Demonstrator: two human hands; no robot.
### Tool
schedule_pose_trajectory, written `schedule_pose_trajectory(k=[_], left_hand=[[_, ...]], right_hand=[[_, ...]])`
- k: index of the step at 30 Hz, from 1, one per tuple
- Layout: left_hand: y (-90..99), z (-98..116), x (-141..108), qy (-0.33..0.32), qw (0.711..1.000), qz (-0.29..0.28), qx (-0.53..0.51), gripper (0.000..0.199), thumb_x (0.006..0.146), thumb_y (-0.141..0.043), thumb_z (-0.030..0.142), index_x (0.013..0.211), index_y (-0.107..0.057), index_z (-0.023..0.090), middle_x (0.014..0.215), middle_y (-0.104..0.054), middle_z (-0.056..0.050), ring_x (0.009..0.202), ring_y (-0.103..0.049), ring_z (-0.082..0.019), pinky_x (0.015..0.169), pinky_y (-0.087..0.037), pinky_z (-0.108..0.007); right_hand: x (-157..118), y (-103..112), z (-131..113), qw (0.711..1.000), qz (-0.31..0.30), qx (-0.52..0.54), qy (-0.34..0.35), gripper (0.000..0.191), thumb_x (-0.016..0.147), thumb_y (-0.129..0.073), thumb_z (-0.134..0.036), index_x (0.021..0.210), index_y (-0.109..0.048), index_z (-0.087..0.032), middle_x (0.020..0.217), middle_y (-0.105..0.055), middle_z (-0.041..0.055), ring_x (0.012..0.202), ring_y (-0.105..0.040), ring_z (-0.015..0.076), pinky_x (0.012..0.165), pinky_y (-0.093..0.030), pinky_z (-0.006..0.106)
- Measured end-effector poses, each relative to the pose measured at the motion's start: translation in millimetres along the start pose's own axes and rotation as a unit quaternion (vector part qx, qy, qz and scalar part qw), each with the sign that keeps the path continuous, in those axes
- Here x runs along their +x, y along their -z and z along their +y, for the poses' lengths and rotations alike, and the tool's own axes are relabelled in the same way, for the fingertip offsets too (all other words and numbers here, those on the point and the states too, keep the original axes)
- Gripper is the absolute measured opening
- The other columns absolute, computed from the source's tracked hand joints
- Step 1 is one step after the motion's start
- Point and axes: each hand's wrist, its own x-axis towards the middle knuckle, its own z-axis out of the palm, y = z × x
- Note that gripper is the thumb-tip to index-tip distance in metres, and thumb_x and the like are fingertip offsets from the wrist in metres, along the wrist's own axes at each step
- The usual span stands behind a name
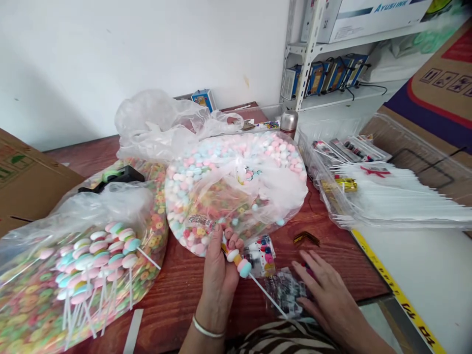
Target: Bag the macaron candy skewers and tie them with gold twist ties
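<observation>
A white stick threaded with pastel candies (244,268) is in my left hand (219,270), whose fingers wrap round its upper part. The stick points down to the right. My right hand (326,290) is over the table edge beside a small clear printed packet (285,292), its fingers spread and nothing visibly held. Another packet with colourful pictures (261,255) lies between the hands. Gold twist ties (307,238) rest on the table beyond my right hand. Finished-looking candy sticks (99,255) are heaped on a bag of ring candies (33,295) at the left.
A large bag of pastel candies (180,196) sits at the middle of the wooden table (177,305). At the right, a clear plastic tray (339,216) holds white sticks and gold ties. Cardboard boxes flank both sides; a metal flask (288,122) stands behind.
</observation>
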Motion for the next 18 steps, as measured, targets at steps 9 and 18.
schedule_pose_trajectory(k=[9,18], left_hand=[[15.1,16,-11,0.032,0.999,-0.034,-0.007,0.006,0.089,-0.060,0.019,0.088,-0.059,0.014,0.068,-0.041,0.006,0.049,-0.038,-0.002,0.047,-0.041,-0.015],[43.8,19,8,0.078,0.996,-0.035,0.015,0.007,0.084,-0.066,0.018,0.087,-0.060,0.014,0.067,-0.042,0.006,0.049,-0.037,-0.003,0.046,-0.039,-0.016]], right_hand=[[103,-39,-67,0.995,-0.015,0.097,0.010,0.008,0.085,-0.066,-0.014,0.085,-0.062,-0.021,0.084,-0.063,0.0017,0.079,-0.055,0.0207,0.070,-0.040,0.032],[144,-31,-83,0.985,0.039,0.168,-0.024,0.015,0.086,-0.067,-0.025,0.099,-0.061,-0.021,0.100,-0.065,0.0036,0.096,-0.057,0.0222,0.086,-0.044,0.035]])
